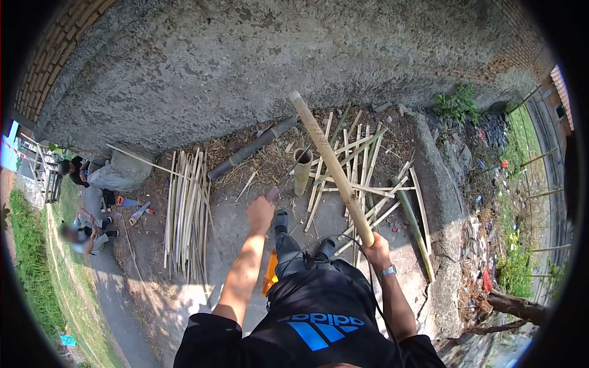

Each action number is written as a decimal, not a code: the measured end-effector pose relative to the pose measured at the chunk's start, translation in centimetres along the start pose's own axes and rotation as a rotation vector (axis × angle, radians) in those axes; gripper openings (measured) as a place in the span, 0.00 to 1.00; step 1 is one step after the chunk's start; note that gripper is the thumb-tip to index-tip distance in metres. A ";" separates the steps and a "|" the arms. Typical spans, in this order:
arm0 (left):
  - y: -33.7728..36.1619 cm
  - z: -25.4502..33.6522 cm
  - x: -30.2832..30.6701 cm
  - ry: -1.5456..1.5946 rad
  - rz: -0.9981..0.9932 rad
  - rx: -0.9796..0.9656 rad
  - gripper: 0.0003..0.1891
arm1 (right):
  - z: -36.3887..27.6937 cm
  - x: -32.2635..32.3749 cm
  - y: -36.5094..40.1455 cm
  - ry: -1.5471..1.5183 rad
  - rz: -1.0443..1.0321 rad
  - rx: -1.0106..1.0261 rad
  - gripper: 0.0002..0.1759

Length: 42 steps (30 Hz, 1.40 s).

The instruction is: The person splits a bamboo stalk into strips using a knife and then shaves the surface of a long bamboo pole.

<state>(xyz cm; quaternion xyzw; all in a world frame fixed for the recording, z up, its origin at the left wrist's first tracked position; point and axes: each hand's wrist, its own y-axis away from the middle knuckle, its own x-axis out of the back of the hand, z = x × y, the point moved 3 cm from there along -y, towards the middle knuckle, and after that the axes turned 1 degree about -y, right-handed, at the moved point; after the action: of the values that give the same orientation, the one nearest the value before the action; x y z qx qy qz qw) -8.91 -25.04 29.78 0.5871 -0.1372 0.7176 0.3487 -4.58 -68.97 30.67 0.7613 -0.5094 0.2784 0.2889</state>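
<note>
Right hand [377, 248] clenches long pale bamboo pole [331, 162], left hand [261, 212] fists dark thin blade [287, 176]; hold your pole steady.

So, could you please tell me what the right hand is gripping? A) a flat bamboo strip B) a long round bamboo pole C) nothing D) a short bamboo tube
B: the right hand is closed round the lower end of the long bamboo pole, while the left hand grips a knife.
</note>
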 end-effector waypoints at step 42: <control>2.9 -1.9 1.4 0.132 -0.246 -0.019 0.20 | -19.3 -14.2 -21.5 -0.651 0.163 -0.433 0.25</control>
<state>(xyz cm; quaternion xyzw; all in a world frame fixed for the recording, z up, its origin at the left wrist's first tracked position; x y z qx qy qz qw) -12.32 -25.54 31.15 0.5479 -0.0476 0.7051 0.4477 8.43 -39.49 30.17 0.6884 -0.6798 -0.0691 0.2433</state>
